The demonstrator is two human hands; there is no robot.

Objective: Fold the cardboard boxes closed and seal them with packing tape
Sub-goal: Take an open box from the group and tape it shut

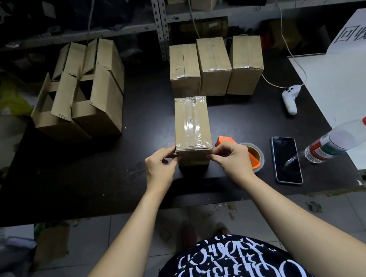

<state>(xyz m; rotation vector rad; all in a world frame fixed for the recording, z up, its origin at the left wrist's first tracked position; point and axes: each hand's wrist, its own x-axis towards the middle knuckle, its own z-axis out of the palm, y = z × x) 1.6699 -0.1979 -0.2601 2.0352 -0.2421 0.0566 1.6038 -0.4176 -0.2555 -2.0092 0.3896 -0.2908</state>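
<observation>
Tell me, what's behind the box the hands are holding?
Three taped boxes stand in a row behind the held box. It hides the bottom of two of them, so whether they touch cannot be seen.

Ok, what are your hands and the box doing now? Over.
Left hand and right hand pinch near corners of taped box. Flaps closed, taped. Tape dispenser beside, not blocking.

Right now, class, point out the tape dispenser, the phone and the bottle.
tape dispenser (256,161), head view, orange frame.
phone (286,160), head view, dark screen.
bottle (340,138), head view, clear body.
</observation>
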